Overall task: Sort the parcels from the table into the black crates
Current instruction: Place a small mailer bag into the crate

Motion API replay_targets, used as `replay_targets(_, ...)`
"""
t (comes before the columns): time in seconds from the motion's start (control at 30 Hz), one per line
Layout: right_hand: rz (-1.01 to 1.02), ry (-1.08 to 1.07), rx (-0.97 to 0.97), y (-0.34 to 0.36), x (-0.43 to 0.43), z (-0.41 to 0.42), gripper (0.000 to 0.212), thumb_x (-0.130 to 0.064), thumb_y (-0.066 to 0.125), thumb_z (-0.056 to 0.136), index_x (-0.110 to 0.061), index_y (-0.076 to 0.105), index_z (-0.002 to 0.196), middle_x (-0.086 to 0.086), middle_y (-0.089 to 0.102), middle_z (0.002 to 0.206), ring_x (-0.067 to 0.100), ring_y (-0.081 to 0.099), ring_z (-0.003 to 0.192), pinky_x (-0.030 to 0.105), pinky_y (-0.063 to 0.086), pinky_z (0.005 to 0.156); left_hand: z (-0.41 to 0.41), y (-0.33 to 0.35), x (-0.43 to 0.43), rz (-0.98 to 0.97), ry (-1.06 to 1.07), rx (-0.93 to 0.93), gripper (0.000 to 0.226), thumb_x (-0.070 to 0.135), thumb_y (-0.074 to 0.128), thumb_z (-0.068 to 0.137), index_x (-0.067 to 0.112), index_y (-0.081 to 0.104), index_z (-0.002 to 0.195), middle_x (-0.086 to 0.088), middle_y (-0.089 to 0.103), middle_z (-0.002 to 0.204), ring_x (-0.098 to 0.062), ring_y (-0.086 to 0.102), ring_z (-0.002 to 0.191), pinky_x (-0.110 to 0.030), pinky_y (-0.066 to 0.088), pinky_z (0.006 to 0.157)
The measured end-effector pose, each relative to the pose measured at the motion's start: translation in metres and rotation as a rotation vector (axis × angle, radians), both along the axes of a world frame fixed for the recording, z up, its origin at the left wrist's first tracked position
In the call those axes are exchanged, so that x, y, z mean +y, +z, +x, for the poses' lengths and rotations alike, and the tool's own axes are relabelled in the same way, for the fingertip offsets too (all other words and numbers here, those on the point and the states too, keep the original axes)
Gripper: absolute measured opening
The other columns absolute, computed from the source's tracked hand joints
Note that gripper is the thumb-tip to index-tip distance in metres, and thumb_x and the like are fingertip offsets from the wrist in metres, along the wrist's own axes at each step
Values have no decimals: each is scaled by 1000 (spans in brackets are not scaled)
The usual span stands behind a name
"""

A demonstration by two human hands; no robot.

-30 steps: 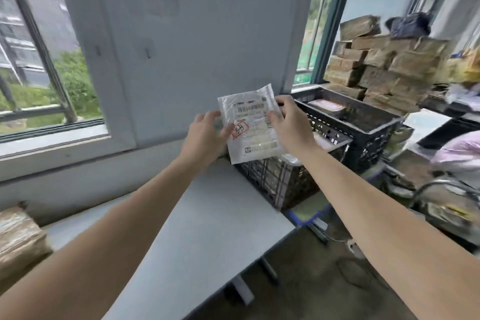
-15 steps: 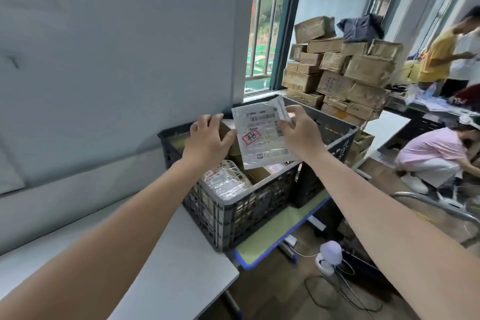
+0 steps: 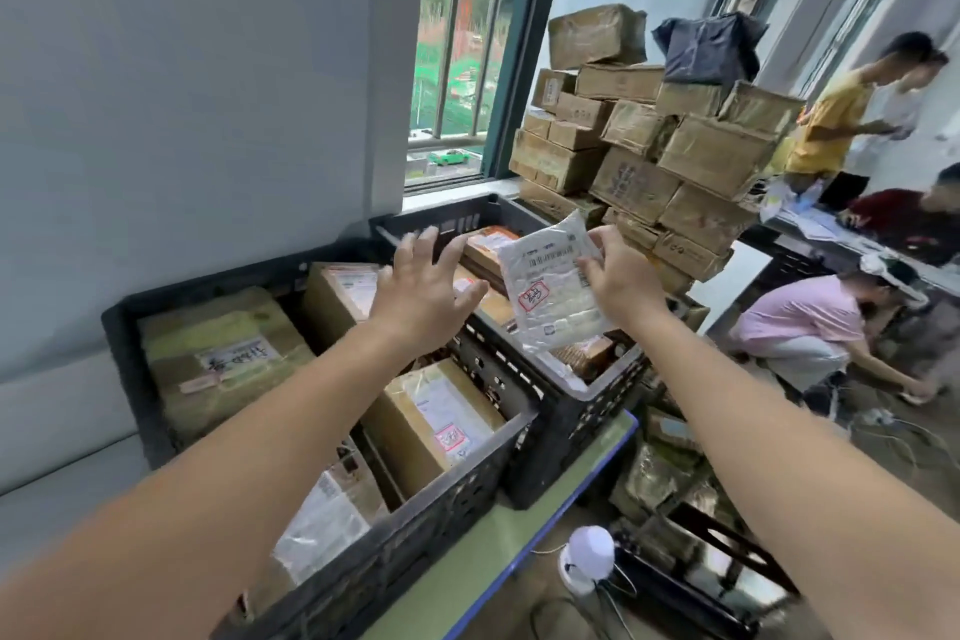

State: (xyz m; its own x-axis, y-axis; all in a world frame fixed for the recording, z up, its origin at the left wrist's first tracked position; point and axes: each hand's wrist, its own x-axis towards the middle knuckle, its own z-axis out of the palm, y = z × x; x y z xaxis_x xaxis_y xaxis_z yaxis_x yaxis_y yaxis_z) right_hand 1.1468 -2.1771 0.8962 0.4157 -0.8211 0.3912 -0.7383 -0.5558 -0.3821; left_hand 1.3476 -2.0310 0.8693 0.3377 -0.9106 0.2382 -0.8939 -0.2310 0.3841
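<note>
While our right hand [image 3: 618, 281] holds the thin white parcel [image 3: 553, 291] up in the air, we are at the step of putting it in a crate. The fingers [image 3: 597, 237] of that hand pinch the parcel by its right edge. It hangs tilted over the far black crate [image 3: 571, 411] and does not seem to touch anything inside.

Our left hand [image 3: 423, 299] holds nothing. Its fingers are spread wide, and it floats just beside the parcel, over the place where the two crates meet.

The near black crate [image 3: 447, 499] is packed with brown boxes [image 3: 223, 359], so we think little room is left there. The far crate has boxes too, but looks less full.

Next we need to lower the parcel into the far crate and let our fingers open. It looks light and floppy, so we should lay it flat, away from the rim, or it could slide out.
</note>
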Motion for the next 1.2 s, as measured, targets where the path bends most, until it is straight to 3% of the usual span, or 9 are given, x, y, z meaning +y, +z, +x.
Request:
replay_targets(0.2, 288, 108, 312, -53, -87, 3, 40, -21, 63, 96, -25, 42, 130, 3, 63, 111, 21, 58, 89, 37, 47, 74, -15, -24, -72, 95, 50, -78, 69, 63, 32, 98, 33, 12, 156, -4, 2, 165, -27, -5, 152, -55, 12, 119)
replay_targets(0.3, 439, 185, 445, -86, -117, 15, 39, -14, 64, 93, -26, 39, 121, 6, 60, 109, 25, 59, 92, 36, 47, 72, -27, -37, -101, 155, 119, -98, 69, 64, 30, 98, 33, 10, 157, -4, 1, 165, -28, -6, 152, -56, 11, 119)
replay_targets(0.43, 440, 274, 499, -121, -142, 24, 28, -13, 55, 92, -18, 36, 112, 8, 55, 92, 27, 56, 84, 36, 41, 66, -44, -51, -135, 236, 223, -121, 69, 64, 27, 98, 33, 10, 156, -4, 1, 166, -27, -6, 152, -54, 12, 120)
replay_targets(0.53, 436, 438, 706, -135, -153, 34, 44, -10, 57, 93, -5, 38, 133, 20, 61, 119, 36, 58, 111, 37, 45, 79, -53, -58, -154, 282, 285, -128, 68, 65, 24, 98, 32, 10, 157, -5, 0, 166, -27, -7, 152, -53, 11, 120)
replay_targets(0.63, 213, 623, 1063, -141, -152, 41, 41, -19, 62, 92, -4, 55, 130, 17, 63, 127, 34, 61, 115, 36, 50, 88, -58, -66, -167, 350, 287, -161, 67, 63, 24, 99, 30, 10, 157, -6, -2, 166, -29, -10, 151, -54, 6, 121)
replay_targets(0.73, -180, 826, 1119, -145, -151, 46, 38, -31, 61, 94, -11, 57, 126, 11, 63, 125, 30, 63, 112, 35, 51, 84, -58, -71, -175, 393, 306, -169, 67, 61, 27, 100, 30, 12, 157, -8, -3, 166, -30, -13, 151, -55, 4, 121)
replay_targets(0.9, -519, 1475, 1100, -168, -164, 55, 92, -75, 56, 79, -19, 34, 148, 11, 42, 141, 30, 40, 129, 44, 39, 100, -55, -82, -176, 425, 369, -193, 66, 60, 27, 100, 28, 14, 156, -9, 1, 166, -31, -10, 152, -54, 6, 121)
replay_targets(1.0, -577, 1510, 1104, -185, -175, 51, 115, -87, 50, 70, -17, 20, 157, 11, 37, 145, 30, 34, 133, 47, 35, 106, -54, -86, -173, 411, 397, -163, 65, 60, 28, 100, 27, 19, 155, -9, 4, 165, -31, -8, 152, -54, 7, 120)
replay_targets(1.2, -581, 1517, 1214, -201, -168, 57, 115, -88, 47, 73, -15, 19, 157, 8, 35, 146, 28, 34, 130, 48, 35, 104, -54, -89, -172, 374, 430, -127, 65, 61, 29, 99, 27, 23, 155, -9, 7, 165, -30, -6, 152, -55, 8, 120)
